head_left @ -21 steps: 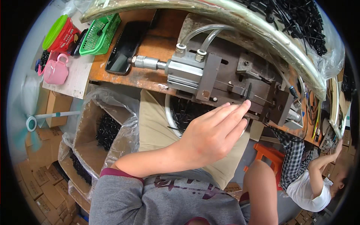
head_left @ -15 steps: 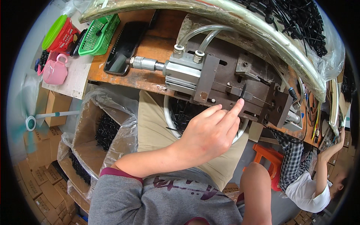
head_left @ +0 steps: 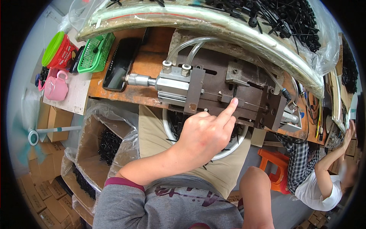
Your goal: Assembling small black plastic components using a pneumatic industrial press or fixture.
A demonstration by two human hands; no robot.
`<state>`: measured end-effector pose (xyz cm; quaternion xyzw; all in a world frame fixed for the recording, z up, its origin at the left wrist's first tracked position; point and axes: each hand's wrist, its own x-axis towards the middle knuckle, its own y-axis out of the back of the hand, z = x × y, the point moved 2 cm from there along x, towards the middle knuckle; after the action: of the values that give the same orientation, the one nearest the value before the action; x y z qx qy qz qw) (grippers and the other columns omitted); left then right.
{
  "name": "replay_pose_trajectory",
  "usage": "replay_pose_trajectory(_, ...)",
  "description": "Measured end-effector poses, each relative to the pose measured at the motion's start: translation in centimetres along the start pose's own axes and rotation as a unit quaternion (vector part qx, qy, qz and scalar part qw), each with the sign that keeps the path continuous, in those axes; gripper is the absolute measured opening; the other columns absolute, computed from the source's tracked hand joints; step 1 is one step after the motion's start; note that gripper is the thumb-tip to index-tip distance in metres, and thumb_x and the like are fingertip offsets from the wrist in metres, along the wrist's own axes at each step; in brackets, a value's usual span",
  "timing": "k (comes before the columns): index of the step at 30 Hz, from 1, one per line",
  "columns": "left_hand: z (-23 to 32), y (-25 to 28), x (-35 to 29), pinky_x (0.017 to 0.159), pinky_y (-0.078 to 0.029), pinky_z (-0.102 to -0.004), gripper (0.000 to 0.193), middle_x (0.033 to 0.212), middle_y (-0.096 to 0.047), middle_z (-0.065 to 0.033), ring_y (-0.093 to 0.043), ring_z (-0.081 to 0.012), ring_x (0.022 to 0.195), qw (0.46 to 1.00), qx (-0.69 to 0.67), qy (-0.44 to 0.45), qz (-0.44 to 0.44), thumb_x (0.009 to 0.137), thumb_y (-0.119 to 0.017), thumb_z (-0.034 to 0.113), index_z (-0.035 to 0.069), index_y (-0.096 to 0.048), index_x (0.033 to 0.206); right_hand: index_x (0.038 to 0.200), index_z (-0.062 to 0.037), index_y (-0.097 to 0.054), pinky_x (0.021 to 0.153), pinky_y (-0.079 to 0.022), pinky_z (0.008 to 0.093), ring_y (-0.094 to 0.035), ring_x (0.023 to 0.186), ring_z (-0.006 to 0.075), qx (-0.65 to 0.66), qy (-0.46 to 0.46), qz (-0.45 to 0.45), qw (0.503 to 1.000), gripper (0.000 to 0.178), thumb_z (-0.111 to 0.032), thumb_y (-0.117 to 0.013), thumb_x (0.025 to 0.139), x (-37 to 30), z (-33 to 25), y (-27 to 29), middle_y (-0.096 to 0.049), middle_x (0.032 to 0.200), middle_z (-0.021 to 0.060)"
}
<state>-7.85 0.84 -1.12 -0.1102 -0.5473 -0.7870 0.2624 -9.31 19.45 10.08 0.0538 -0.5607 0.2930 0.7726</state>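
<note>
My left hand reaches over a bench-mounted fixture with a dark metal base. Its index finger is stretched out, the tip touching the near end of a thin black piece standing out from a small block in the middle. The other fingers are curled loosely, and nothing shows gripped in them. On the fixture's left sits a silver air cylinder with two clear hoses. A thin metal rod runs from its end plate toward the block. My right arm is bent at the lower right, its hand outside the picture.
Below the fixture stands a white-rimmed tub with black parts. Plastic-lined boxes of black pieces are at left. A phone and green basket lie on the bench. Beyond an orange stool sits another person.
The view has shifted, so the fixture appears farther left and slightly lower. My left fingertip stays at the black piece, which now looks more upright in the picture. The other person's hands have moved.
</note>
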Motion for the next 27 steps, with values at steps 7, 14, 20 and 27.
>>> replay_pose_trajectory(7, -0.2, 1.8, 1.0, 0.057, -0.051, -0.0273, 0.029, 0.122, -0.068, -0.0104, -0.061, -0.0181, 0.058, 0.999, -0.013, -0.035, -0.018, 0.075, -0.077, 0.017, 0.006, -0.071, 0.101, 0.135, 0.0059, -0.047, 0.106, -0.037, 0.0356, -0.045, 0.128, 0.0226, -0.013, 0.005, 0.022, 1.000, 0.033, -0.005, -0.037, 0.105, 0.9, -1.6, 0.1, -0.053, 0.134, 0.0120)
replay_pose_trajectory(14, -4.6, 9.2, 9.0, 0.069, -0.055, -0.0273, 0.019, 0.091, -0.074, -0.0092, -0.069, -0.0153, 0.076, 0.972, -0.034, -0.069, 0.223, 0.081, -0.077, 0.012, 0.003, -0.074, 0.097, 0.124, -0.0021, -0.052, 0.075, -0.042, 0.0336, -0.050, 0.089, 0.0211, 0.028, 0.099, 0.140, 0.985, 0.032, -0.014, -0.056, 0.095, -2.6, -0.3, -1.8, -0.057, 0.100, 0.0066)
replay_pose_trajectory(20, -13.3, 8.0, 18.0, 0.082, -0.055, -0.0406, 0.033, 0.091, -0.072, -0.0145, -0.070, -0.0305, 0.091, 0.977, 0.116, 0.027, 0.175, 0.079, -0.078, 0.028, 0.003, -0.072, 0.100, 0.106, -0.0060, -0.052, 0.052, -0.040, 0.0316, -0.047, 0.058, 0.0183, 0.094, 0.101, 0.157, 0.978, 0.025, -0.016, -0.066, 0.088, -6.2, 1.2, -2.7, -0.053, 0.072, 0.0034)
replay_pose_trajectory(27, -13.5, 7.0, 20.4, 0.080, -0.053, -0.0377, 0.045, 0.087, -0.070, -0.0165, -0.068, -0.0311, 0.084, 0.991, 0.112, 0.074, -0.004, 0.088, -0.069, 0.043, -0.002, -0.069, 0.093, 0.097, -0.0056, -0.043, 0.050, -0.042, 0.0327, -0.046, 0.055, 0.0184, 0.032, -0.274, -0.057, 0.959, 0.025, -0.022, -0.062, 0.092, -10.0, -0.1, 0.3, -0.051, 0.082, 0.0119)
